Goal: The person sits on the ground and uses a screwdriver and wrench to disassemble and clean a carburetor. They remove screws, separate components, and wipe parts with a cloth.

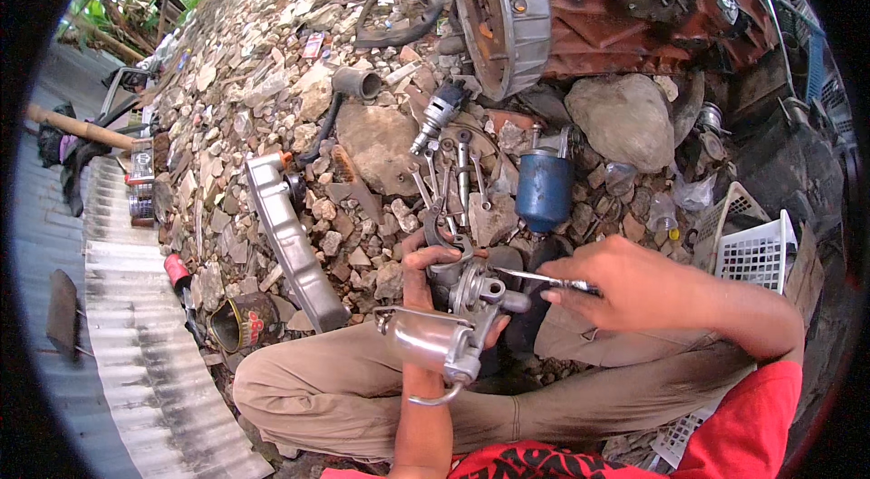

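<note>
My left hand (420,275) is wrapped round a grey metal pump-like part with a bowl (430,340), held above my lap. The bowl is a shiny, rounded cylinder lying sideways, with a bent wire clip at its end. My right hand (603,284) grips a slim silver hand tool (535,278); its tip meets or nearly meets the top of the part. Whether the tool is a screwdriver or a spanner I cannot tell. Beyond my left hand lie several spanners (463,173) in a fan, and a blue canister filter (544,189) stands to their right.
A large rusty gearbox housing (616,17) stands at the far right. Stones and rubble cover the ground. A long silver metal cover (288,239) and a cut-open can (243,323) lie to the left. White plastic baskets (757,252) stand at right; corrugated sheet (149,334) runs along the left.
</note>
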`<state>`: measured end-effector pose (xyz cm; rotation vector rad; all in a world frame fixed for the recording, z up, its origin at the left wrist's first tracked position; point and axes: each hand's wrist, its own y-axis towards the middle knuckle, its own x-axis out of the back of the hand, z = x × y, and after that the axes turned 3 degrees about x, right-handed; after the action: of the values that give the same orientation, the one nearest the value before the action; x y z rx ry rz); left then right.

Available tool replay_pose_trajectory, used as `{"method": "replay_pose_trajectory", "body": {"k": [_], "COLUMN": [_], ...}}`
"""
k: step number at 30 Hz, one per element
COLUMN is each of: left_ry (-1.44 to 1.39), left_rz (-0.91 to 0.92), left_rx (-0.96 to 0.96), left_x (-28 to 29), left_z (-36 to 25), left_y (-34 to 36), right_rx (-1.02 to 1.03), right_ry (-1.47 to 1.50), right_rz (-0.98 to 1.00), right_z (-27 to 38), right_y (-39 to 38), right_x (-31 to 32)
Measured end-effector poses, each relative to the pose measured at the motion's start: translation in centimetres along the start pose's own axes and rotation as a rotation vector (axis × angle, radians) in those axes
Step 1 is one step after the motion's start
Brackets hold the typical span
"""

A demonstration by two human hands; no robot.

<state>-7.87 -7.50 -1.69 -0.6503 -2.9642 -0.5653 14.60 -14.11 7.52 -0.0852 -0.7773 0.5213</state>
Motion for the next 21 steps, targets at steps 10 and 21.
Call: {"method": "replay_pose_trajectory", "body": {"k": [10, 21], "left_ry": [-0.079, -0.072], "left_rz": [0.026, -0.061], "left_rx": [0.039, 0.000], "left_x": [-0.6, -0.1], "left_z": [0.0, 1.3], "left_y": [-0.4, -0.7], "right_rx": [-0.142, 0.009], "right_ry": [0.216, -0.218], "right_rz": [0.073, -0.107], "right_z": [-0.7, -0.2], "right_y": [-0.6, -0.6], "right_x": [-0.4, -0.9]}}
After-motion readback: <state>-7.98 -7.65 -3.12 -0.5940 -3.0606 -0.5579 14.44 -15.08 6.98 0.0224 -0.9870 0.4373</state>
